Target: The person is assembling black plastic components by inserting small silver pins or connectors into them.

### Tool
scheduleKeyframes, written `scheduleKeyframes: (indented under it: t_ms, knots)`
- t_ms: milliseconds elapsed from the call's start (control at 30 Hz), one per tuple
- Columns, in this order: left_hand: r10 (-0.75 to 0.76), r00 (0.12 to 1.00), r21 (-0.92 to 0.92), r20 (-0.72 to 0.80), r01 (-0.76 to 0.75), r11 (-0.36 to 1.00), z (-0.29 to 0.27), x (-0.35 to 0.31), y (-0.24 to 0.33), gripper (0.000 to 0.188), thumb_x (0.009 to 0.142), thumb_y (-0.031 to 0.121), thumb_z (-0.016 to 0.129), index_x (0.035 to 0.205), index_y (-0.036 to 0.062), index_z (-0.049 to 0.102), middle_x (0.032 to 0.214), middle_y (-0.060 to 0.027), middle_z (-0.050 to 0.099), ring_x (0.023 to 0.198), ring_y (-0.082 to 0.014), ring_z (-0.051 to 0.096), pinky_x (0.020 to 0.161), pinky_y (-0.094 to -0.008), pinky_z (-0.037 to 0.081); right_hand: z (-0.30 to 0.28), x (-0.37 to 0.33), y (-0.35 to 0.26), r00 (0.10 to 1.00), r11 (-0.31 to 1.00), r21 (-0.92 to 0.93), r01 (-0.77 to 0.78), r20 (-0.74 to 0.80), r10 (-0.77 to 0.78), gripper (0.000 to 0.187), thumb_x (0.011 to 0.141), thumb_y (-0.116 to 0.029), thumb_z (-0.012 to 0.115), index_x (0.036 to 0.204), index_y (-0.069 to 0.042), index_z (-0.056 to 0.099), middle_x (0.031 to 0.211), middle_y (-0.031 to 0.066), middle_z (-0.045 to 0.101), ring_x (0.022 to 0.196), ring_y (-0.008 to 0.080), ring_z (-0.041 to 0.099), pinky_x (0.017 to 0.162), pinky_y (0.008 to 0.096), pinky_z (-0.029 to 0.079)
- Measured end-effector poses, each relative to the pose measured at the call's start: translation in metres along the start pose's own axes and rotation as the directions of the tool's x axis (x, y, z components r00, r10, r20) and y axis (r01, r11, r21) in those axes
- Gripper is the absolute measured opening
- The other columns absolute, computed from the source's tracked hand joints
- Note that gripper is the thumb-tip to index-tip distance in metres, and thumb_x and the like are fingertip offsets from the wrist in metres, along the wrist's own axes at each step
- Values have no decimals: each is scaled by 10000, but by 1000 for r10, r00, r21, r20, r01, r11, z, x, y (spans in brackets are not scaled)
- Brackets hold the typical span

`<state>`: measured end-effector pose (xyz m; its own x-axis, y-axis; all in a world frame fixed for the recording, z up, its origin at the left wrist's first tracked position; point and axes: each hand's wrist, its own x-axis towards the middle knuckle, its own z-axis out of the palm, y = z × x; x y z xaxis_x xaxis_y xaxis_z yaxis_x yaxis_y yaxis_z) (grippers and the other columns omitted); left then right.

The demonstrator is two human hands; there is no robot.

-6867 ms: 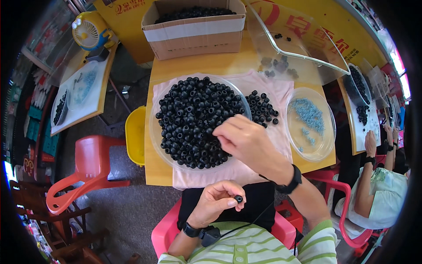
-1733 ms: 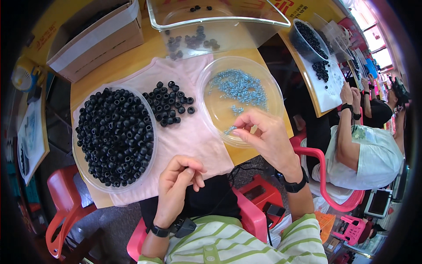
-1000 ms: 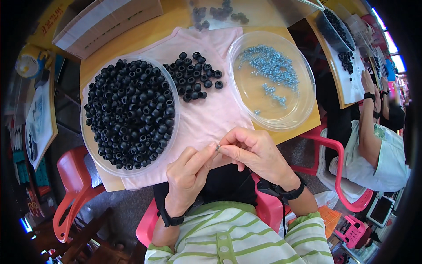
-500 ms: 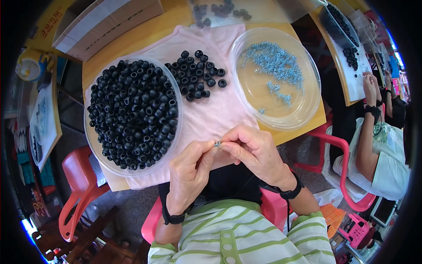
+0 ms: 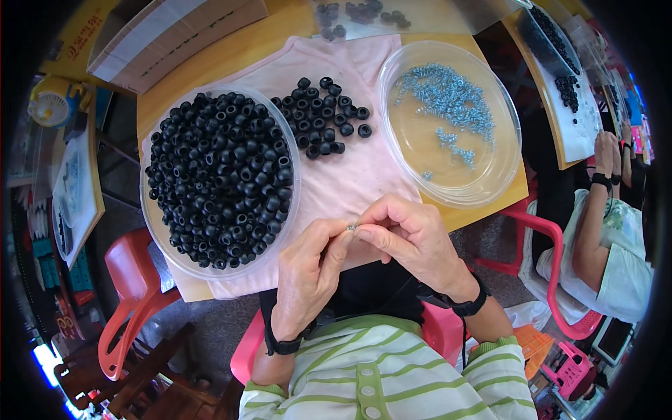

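My left hand [image 5: 311, 262] and my right hand [image 5: 413, 241] meet fingertip to fingertip above the near edge of a pink cloth [image 5: 336, 185]. Pinched between both thumbs and forefingers is a tiny silvery metal piece [image 5: 352, 227]; its exact shape is too small to make out. To the left sits a round clear tub [image 5: 297, 189] heaped with black hollow beads [image 5: 220, 178]. Beyond my hands, loose black beads [image 5: 322, 115] lie on the cloth. A second clear tub [image 5: 516, 150] at the right holds many small bluish-silver metal pieces [image 5: 451, 98].
A cardboard box [image 5: 175, 42] stands at the table's far left, near a small yellow fan [image 5: 52, 101]. Red chairs [image 5: 129, 280] flank the table [image 5: 476, 212]. On the right, another person [image 5: 595, 231] sits at a neighbouring table with a tub of black beads [image 5: 549, 42].
The whole view has shifted slightly, so the tubs and cloth appear a little farther right. Both hands keep their pinch on the small metal piece, with the fingertips slightly readjusted.
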<state>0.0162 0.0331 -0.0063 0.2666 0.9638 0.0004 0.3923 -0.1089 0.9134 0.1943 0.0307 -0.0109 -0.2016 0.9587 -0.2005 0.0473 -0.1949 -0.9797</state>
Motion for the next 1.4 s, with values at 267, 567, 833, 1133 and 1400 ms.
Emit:
scheduleKeyframes:
  t_ms: [267,567,833,1133,1400]
  knots:
    - [-279,951,-377,133,309,873,-4,-7,-1,180,971,182,580,976,3,594,773,-17,600,687,-82,549,610,-226,438,3,0,6,988,987,-40,153,3,-153,104,888,-79,659,939,2,618,764,56,607,652,115,585,583,250,476]
    - [-420,860,-553,288,508,660,-6,-4,3,205,1013,253,508,927,67,526,640,78,419,514,7,328,431,-179,248,6,0,2,995,993,-65,99,-25,-100,100,875,-68,666,936,-4,619,800,65,612,667,135,592,591,258,478]
    - [-365,909,-453,199,416,789,2,-2,1,219,1026,277,471,905,95,491,635,78,382,481,14,299,394,-156,205,8,-2,5,943,895,-330,301,-37,-331,139,836,0,684,959,-1,620,852,57,628,691,108,602,590,241,498]
    - [-498,755,-555,427,654,514,-13,2,10,265,1024,267,486,907,39,556,645,67,458,516,-15,358,457,-206,291,7,-8,3,970,967,-88,239,-24,-242,146,841,21,663,978,5,615,884,56,629,751,93,614,657,228,517]
    - [-159,986,-278,56,168,946,-2,-9,3,130,951,96,604,1061,27,604,746,5,577,647,-32,525,571,-185,408,5,-8,1,989,843,516,-150,79,127,156,933,-98,628,1036,6,576,924,44,620,765,84,610,673,210,524]
